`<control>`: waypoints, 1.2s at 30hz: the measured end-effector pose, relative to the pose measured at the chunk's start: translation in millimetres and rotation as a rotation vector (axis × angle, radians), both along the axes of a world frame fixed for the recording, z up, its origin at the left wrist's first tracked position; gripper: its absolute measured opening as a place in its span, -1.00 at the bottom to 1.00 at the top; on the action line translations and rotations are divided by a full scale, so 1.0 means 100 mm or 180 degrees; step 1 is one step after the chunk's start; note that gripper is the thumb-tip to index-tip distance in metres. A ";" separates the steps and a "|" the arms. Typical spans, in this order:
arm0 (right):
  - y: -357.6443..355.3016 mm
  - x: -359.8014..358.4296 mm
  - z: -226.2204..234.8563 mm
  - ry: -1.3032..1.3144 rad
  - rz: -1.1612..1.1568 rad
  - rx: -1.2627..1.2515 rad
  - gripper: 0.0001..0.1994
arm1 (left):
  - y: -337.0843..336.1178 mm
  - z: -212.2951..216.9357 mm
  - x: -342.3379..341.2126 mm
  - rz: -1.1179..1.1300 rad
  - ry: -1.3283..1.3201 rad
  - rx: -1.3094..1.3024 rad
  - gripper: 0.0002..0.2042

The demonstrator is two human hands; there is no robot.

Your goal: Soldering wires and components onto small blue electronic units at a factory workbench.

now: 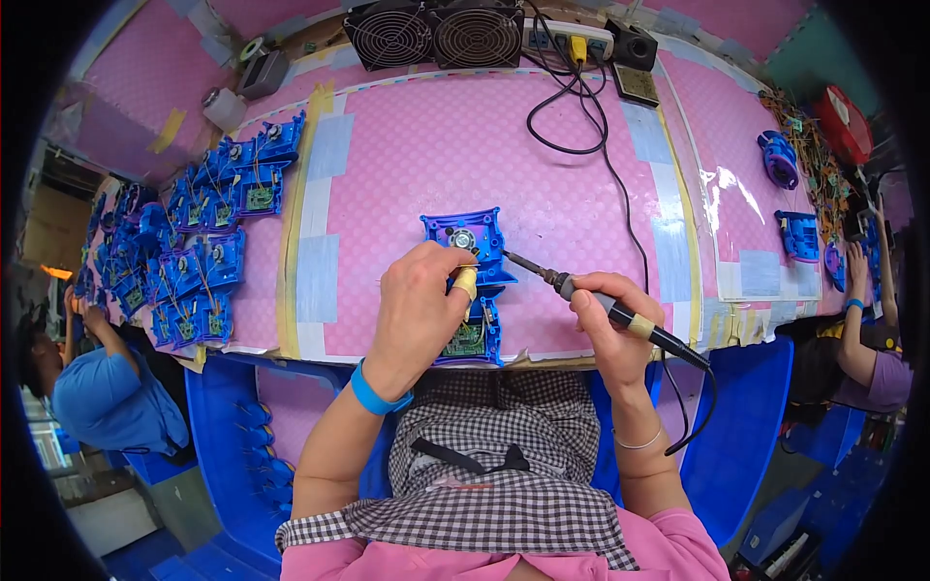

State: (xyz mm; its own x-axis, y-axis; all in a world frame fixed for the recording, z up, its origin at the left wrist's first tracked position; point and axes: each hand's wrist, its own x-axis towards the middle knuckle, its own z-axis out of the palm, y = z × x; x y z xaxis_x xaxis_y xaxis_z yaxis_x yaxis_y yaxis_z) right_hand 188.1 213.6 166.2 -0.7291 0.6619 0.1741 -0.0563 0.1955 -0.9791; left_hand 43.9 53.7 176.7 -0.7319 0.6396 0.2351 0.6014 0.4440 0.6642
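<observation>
A blue plastic housing point(491, 232) lies on the table in front of me, with a small round speaker point(464, 239) in its far part. Its near part point(492, 334) holds a green circuit board point(465, 341). My left hand point(417, 300) reaches over the housing with finger and thumb pinched together beside the speaker; what they hold is too small to make out. Yellow wrapping point(467, 281) covers one of its digits. My right hand point(620, 334) is closed around a soldering iron point(562, 284), whose tip points left at the housing's right edge.
Several similar blue housings point(218, 257) crowd the left side. Twin fans point(436, 39), a power strip point(567, 39) and a soldering iron stand point(635, 63) line the back. A black cord point(625, 194) crosses the right side. Other people work at left point(116, 397) and right point(862, 339).
</observation>
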 end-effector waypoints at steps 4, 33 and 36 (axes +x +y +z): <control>0.00 0.02 0.02 -0.0011 -0.0018 0.0012 -0.89 | 0.00 0.01 0.00 0.0006 -0.0015 -0.0015 -0.82; -0.14 -0.15 -0.01 0.0260 0.0311 0.0101 -0.87 | -0.11 -0.05 0.05 0.0747 -0.0501 0.0583 -0.83; -0.14 -0.19 -0.03 0.0313 0.0351 0.0147 -0.87 | -0.09 -0.07 0.05 0.0680 -0.0273 0.0495 -0.83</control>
